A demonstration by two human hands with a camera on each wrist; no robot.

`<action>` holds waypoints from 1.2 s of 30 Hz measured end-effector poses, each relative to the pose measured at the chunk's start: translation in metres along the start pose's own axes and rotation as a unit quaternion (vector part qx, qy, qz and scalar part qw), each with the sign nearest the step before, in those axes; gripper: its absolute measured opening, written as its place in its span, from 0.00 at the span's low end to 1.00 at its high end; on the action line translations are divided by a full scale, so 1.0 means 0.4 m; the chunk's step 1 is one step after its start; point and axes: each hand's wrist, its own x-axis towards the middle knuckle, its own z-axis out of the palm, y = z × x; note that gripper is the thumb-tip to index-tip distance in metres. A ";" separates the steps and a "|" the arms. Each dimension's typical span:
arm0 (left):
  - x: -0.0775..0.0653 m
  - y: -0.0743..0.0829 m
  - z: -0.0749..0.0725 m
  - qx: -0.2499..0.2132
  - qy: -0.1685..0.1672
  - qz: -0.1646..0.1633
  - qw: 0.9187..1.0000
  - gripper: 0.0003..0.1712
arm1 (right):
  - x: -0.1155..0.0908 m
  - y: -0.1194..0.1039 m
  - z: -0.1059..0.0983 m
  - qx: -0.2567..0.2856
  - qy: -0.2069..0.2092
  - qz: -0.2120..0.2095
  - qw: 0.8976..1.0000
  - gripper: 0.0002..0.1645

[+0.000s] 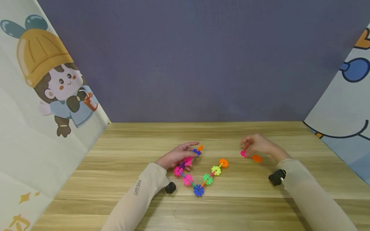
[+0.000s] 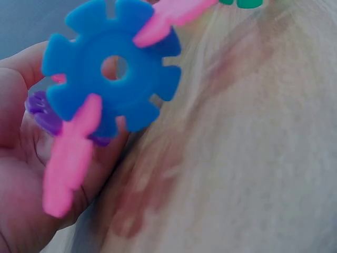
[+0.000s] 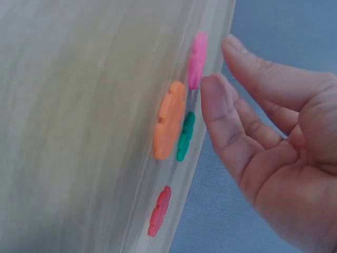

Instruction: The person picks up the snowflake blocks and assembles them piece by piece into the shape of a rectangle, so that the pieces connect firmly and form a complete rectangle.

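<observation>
A chain of notched plastic discs (image 1: 207, 179) in pink, blue, green, yellow and orange bends in a V across the wooden table. My left hand (image 1: 177, 155) holds its left arm, near a blue disc (image 1: 197, 152) and a pink one. In the left wrist view a blue disc (image 2: 142, 97) carries pink discs slotted into its edge, with a purple disc (image 2: 45, 113) against the fingers. My right hand (image 1: 258, 145) hovers beside a loose pink disc (image 1: 243, 154), thumb and fingertips slightly apart with nothing between them. A loose orange disc (image 1: 257, 158) lies below that hand.
The right wrist view also has a loose green disc (image 3: 186, 136) and a red disc (image 3: 159, 211) on the table (image 1: 240, 205). A dark partition (image 1: 202, 64) rises behind the table, with cartoon-printed panels (image 1: 20, 122) on both sides.
</observation>
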 end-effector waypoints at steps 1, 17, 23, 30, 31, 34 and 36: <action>-0.001 0.000 -0.001 -0.002 -0.003 0.003 1.000 0.37 | -0.001 0.000 0.000 -0.018 0.002 0.000 1.000 0.27; -0.001 -0.007 0.004 -0.019 0.001 0.017 1.000 0.37 | 0.013 -0.002 0.031 -0.085 0.019 -0.002 0.996 0.14; 0.005 -0.013 0.005 -0.021 0.013 0.017 1.000 0.34 | 0.028 -0.018 0.051 -0.083 0.035 -0.018 0.996 0.14; 0.001 -0.013 0.008 -0.006 0.016 0.021 1.000 0.32 | 0.048 -0.057 0.079 -0.074 0.053 -0.005 0.996 0.08; 0.001 -0.012 0.009 -0.005 0.017 0.021 1.000 0.32 | 0.051 -0.062 0.083 -0.072 0.054 -0.005 0.996 0.07; 0.003 -0.011 0.011 0.001 0.019 0.022 1.000 0.31 | 0.055 -0.072 0.092 -0.076 0.062 -0.006 0.995 0.05; 0.005 -0.009 0.011 0.002 0.021 0.022 1.000 0.31 | 0.058 -0.076 0.099 -0.080 0.074 -0.010 0.994 0.05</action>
